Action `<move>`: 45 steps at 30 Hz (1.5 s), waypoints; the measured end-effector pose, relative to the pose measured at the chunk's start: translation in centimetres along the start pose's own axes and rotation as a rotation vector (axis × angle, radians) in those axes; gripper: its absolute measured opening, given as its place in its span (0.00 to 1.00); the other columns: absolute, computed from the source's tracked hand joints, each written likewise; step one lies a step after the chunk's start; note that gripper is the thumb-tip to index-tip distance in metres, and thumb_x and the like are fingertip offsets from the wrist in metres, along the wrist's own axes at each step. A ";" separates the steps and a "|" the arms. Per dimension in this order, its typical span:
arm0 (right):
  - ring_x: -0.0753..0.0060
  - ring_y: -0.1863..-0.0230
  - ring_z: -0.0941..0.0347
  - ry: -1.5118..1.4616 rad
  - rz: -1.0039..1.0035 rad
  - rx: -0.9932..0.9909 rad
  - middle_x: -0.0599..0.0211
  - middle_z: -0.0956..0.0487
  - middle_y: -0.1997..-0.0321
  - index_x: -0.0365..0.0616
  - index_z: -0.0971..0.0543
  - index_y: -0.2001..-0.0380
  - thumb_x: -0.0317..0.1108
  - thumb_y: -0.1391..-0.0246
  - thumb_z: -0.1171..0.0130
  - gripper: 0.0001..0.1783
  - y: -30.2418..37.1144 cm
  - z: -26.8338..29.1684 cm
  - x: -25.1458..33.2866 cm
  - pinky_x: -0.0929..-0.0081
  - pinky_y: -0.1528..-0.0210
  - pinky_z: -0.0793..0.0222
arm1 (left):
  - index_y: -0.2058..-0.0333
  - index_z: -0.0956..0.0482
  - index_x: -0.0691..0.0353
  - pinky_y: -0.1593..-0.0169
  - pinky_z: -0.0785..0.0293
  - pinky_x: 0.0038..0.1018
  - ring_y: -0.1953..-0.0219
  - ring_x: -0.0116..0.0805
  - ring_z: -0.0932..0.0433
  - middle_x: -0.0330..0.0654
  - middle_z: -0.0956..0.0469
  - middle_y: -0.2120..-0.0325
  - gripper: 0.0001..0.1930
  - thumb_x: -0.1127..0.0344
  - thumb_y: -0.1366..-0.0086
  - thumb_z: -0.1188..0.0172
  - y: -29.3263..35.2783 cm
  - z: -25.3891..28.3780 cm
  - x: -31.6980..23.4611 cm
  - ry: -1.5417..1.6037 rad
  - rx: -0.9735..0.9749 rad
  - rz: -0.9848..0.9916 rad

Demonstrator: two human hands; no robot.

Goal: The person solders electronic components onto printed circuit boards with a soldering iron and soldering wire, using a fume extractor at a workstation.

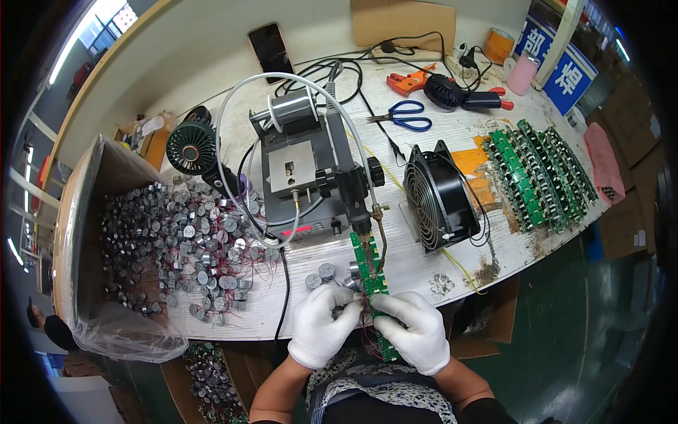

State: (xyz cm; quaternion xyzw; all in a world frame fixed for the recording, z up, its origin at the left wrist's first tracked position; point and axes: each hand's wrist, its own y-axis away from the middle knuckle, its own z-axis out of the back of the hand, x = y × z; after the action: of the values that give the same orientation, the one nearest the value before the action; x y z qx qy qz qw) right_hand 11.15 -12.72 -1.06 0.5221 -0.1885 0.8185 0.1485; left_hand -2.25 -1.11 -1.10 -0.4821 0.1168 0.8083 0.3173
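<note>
A narrow green circuit board strip (369,263) runs from beneath the soldering machine's tip toward my body. My right hand (413,328), in a white glove, grips the strip's near part from the right side. My left hand (326,326), also gloved, is closed in a pinch at the strip's left edge. Thin dark red wires show beside its fingertips, but what it pinches is too small to make out. Several small round silver motors (326,271) rest just beyond my left hand. The soldering machine (293,169) stands ahead, with a solder spool (292,107) on top.
Left, a pile of wired motors (212,247) spills from a plastic-lined box (85,233). A black fan (441,198) stands right of the machine; stacked circuit boards (540,177) lie farther right. Behind are blue-handled scissors (406,116), a handheld fan (445,92), a phone (270,51) and cables.
</note>
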 end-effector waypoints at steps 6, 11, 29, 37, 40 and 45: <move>0.65 0.67 0.24 -0.014 -0.001 -0.014 0.61 0.22 0.67 0.40 0.17 0.63 0.24 0.58 0.34 0.14 0.1 -0.2 -0.1 0.73 0.63 0.28 | 0.71 0.21 0.67 0.69 0.27 0.23 0.74 0.26 0.23 0.42 0.21 0.74 0.04 0.73 0.43 0.36 0.4 0.1 0.4 0.185 0.040 0.161; 0.68 0.68 0.24 -0.015 -0.006 0.005 0.63 0.23 0.67 0.42 0.16 0.64 0.23 0.58 0.34 0.14 0.3 -0.3 -0.3 0.76 0.64 0.29 | 0.66 0.22 0.69 0.64 0.27 0.20 0.70 0.21 0.24 0.40 0.20 0.71 0.06 0.72 0.40 0.38 0.4 0.3 0.5 0.499 0.136 0.402; 0.63 0.67 0.22 -0.098 -0.070 0.007 0.58 0.21 0.65 0.40 0.19 0.61 0.26 0.55 0.34 0.14 1.0 0.3 0.3 0.73 0.65 0.27 | 0.65 0.27 0.67 0.67 0.32 0.18 0.73 0.19 0.30 0.35 0.26 0.74 0.07 0.68 0.35 0.44 -0.4 -0.5 0.5 0.564 0.027 0.418; 0.66 0.69 0.23 -0.087 -0.007 -0.037 0.60 0.22 0.67 0.39 0.20 0.63 0.24 0.57 0.33 0.14 1.0 0.2 0.1 0.75 0.66 0.28 | 0.65 0.28 0.65 0.74 0.36 0.18 0.79 0.21 0.32 0.35 0.28 0.79 0.09 0.64 0.34 0.44 -0.7 -0.7 -0.4 0.831 0.069 0.555; 0.62 0.67 0.22 -0.074 -0.006 -0.029 0.57 0.21 0.66 0.39 0.19 0.62 0.24 0.56 0.34 0.14 1.0 0.2 0.1 0.73 0.64 0.27 | 0.65 0.28 0.64 0.75 0.36 0.18 0.79 0.21 0.32 0.35 0.28 0.79 0.10 0.63 0.35 0.44 -0.8 -0.9 -0.4 0.816 0.073 0.533; 0.60 0.67 0.22 -0.066 0.001 -0.039 0.57 0.22 0.66 0.39 0.20 0.62 0.24 0.56 0.34 0.14 1.0 0.1 0.1 0.72 0.64 0.26 | 0.65 0.28 0.65 0.74 0.35 0.18 0.79 0.21 0.32 0.35 0.28 0.79 0.08 0.65 0.35 0.44 -0.9 -1.5 -0.2 0.843 0.038 0.533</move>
State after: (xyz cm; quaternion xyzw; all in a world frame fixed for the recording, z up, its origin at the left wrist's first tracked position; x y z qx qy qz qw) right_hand 10.74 -13.67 -1.13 0.5457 -0.2095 0.7970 0.1519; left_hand -0.57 -1.30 -1.58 -0.7144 0.3687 0.5938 0.0335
